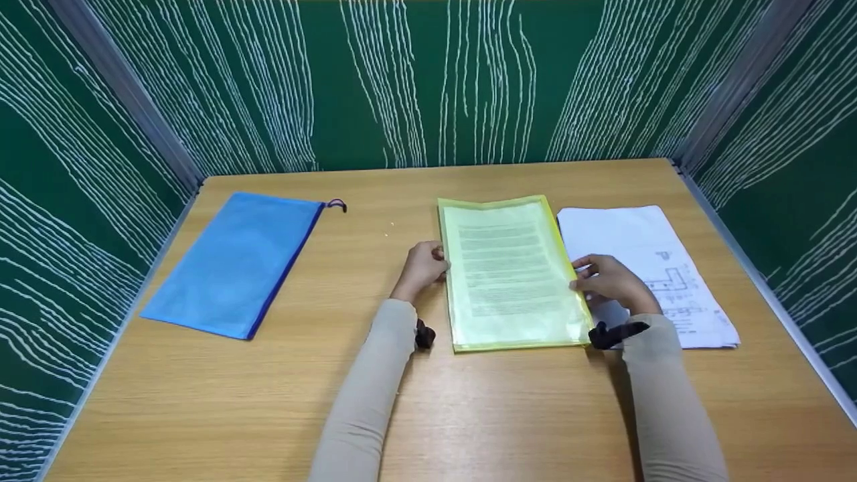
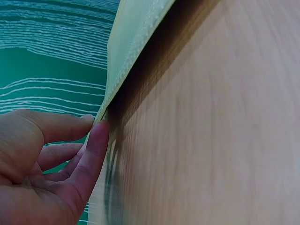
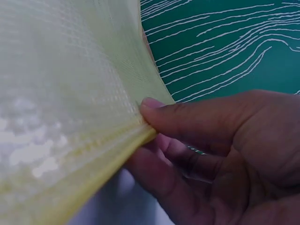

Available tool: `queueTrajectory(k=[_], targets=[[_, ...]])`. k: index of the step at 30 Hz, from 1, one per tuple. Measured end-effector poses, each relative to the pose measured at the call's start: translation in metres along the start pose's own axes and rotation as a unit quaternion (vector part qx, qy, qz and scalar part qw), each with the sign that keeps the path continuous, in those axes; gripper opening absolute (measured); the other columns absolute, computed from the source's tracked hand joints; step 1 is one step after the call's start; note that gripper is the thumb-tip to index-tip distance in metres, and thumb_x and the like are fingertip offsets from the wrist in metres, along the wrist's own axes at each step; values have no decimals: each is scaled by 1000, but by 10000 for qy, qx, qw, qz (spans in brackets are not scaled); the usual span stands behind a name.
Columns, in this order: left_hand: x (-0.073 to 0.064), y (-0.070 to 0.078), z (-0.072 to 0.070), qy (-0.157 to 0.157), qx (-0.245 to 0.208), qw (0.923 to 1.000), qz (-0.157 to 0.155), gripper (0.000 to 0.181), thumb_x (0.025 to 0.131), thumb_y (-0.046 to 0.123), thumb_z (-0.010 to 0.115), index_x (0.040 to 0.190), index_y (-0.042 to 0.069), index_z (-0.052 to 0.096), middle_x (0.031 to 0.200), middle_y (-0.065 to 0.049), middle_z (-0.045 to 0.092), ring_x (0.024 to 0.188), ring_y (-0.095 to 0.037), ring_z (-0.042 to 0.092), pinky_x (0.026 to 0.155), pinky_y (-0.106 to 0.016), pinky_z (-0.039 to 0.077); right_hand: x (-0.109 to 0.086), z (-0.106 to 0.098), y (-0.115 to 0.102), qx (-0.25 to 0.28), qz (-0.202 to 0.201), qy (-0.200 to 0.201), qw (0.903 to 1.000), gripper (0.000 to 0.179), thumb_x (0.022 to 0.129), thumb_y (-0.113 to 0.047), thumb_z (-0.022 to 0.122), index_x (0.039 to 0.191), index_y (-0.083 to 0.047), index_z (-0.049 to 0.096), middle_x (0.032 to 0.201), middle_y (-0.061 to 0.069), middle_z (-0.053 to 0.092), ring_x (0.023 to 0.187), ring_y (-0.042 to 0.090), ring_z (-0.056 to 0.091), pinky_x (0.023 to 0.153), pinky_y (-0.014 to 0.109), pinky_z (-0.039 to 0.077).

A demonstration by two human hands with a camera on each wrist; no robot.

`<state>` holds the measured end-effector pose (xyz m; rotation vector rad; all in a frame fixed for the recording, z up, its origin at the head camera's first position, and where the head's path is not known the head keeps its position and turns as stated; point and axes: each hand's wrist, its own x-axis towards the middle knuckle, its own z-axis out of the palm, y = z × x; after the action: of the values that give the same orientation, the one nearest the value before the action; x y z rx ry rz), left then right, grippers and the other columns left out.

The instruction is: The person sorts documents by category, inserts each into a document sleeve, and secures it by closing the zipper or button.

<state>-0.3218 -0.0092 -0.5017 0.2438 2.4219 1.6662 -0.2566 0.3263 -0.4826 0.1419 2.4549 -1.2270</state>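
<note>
A translucent yellow mesh document pouch (image 1: 509, 268) with printed sheets inside lies between the two hands, in the middle of the head view. My left hand (image 1: 426, 264) pinches its left edge between thumb and fingertip; in the left wrist view that edge (image 2: 112, 89) stands raised off the wood. On the opposite side, my right hand (image 1: 606, 278) grips the right edge. Close up, the right thumb (image 3: 173, 115) presses on top of the pouch's mesh (image 3: 108, 89) with fingers beneath it.
Right of the pouch lies a stack of white paper (image 1: 616, 231) with line drawings, partly covered by the right hand. A blue zip pouch (image 1: 227, 268) with a dark pull loop rests at the left of the wooden table (image 1: 321, 402). Green white-streaked panels (image 1: 428, 87) enclose the table's back and sides.
</note>
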Motion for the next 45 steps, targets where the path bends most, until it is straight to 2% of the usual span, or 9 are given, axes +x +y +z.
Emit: queueTrajectory(k=[5,8,10,12,15,26,29,35,45], targets=[[-1,-1,-1,-15,107,9999,67,30,84,-9,52,67,7,34,65,2,30,53,-9,39,47,-18,36,1,1,2,-111,30,5,9999,56,91,-20,64,137,5,43,112,17,52,81,16,63,71,31,56],[-2,-2,-1,-17,264,9996,32,27,89,-2,52,67,5,37,63,2,31,53,-9,40,49,-19,37,1,2,2,-173,-49,10,9998,57,90,-21,65,137,5,44,114,18,54,84,17,64,74,32,56],[-3,-1,-2,-27,292,9996,-58,16,92,3,51,77,-1,54,68,0,40,56,-9,45,52,-19,41,0,2,2,-199,-84,58,9998,57,90,-22,65,137,5,45,114,19,56,86,17,64,75,33,56],[-3,-1,-3,-32,281,9995,-142,18,94,6,50,100,-4,64,81,-4,54,63,-10,52,57,-20,47,-1,2,2,-218,-72,128,9997,57,90,-22,64,136,5,46,115,20,56,87,17,64,76,33,56],[-4,0,-5,-52,257,9994,-227,33,96,9,49,124,-3,60,104,-13,62,71,-13,59,63,-22,52,-1,2,2,-183,-63,255,9995,55,93,-23,61,137,7,45,119,24,55,86,16,64,75,33,57],[-3,-4,-18,204,650,9977,-44,32,93,9,48,120,-1,63,95,-12,65,69,-14,57,62,-22,48,-2,1,2,-220,-216,941,9951,50,100,-29,48,137,5,46,117,24,55,80,17,63,69,29,53],[-3,-4,-26,301,830,9961,-84,32,93,11,49,120,1,64,102,-12,66,81,-16,59,72,-26,50,-2,-2,3,-281,-254,1151,9926,53,100,-30,46,140,5,43,122,27,52,94,28,61,74,32,52],[-7,-7,-49,528,1100,9924,-186,32,95,13,50,121,1,63,111,-14,65,99,-23,60,88,-35,50,-3,-12,9,-182,-399,1610,9860,60,101,-30,44,145,7,32,139,34,41,126,48,42,97,54,42],[-18,-25,-95,841,1223,9877,-499,34,96,15,50,125,1,61,113,-15,64,103,-27,60,91,-39,50,-9,-33,31,-11,-55,1739,9847,64,102,-32,34,149,8,17,151,35,20,139,52,20,110,62,25]])
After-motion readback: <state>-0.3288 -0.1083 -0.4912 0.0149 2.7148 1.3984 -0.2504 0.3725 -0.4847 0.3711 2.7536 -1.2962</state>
